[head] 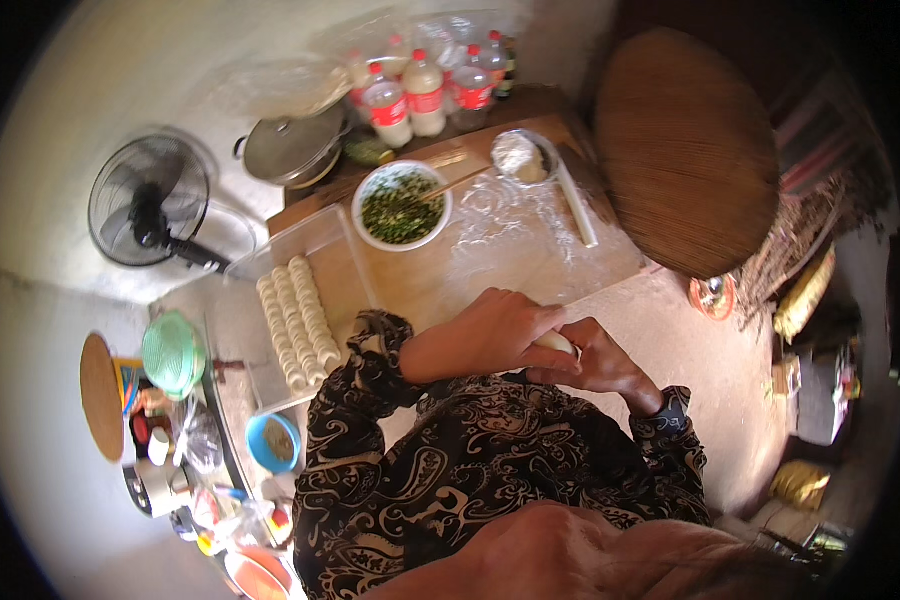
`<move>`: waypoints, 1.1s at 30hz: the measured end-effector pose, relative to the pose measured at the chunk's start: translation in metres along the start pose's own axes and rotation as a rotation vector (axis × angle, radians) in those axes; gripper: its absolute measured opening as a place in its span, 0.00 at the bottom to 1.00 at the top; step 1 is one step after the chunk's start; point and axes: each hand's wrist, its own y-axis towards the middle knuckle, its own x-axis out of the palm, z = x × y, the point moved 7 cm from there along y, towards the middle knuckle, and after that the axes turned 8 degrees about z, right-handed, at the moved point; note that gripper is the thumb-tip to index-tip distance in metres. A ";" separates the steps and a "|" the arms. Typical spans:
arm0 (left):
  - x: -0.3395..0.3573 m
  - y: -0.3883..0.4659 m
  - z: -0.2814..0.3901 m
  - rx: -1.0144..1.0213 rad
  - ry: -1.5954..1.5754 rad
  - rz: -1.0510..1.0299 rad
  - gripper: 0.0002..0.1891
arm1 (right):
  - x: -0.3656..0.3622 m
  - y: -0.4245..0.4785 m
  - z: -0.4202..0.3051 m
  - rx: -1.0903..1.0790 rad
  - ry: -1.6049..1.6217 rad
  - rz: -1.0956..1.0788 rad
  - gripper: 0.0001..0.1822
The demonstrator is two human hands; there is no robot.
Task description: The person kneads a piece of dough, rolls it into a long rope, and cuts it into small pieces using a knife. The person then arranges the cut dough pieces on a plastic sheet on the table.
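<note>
Close to my body, both hands meet around a pale piece of dough, which looks like a folded dumpling. My left hand closes its fingers and thumb on it from the left. From the right, my right hand touches the same piece, its fingers partly hidden. Left of them, a clear plastic tray holds rows of shaped dumplings. Beyond my hands, a white bowl of chopped green filling has chopsticks resting in it.
On the floured wooden board lie a pale rolling pin and a bowl of flour. Behind stand plastic bottles and a lidded pot. A fan is at left, a large round wooden lid at right, a blue bowl lower left.
</note>
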 end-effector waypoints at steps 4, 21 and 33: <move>-0.019 -0.012 -0.013 -0.217 -0.235 0.041 0.23 | -0.020 0.010 -0.010 -0.051 0.185 0.039 0.15; -0.007 -0.020 -0.011 -0.410 -0.143 0.377 0.24 | -0.069 0.048 -0.005 -0.046 0.105 -0.357 0.12; 0.003 0.019 0.008 -0.493 0.197 0.325 0.20 | -0.081 0.044 0.006 0.035 0.203 -0.379 0.17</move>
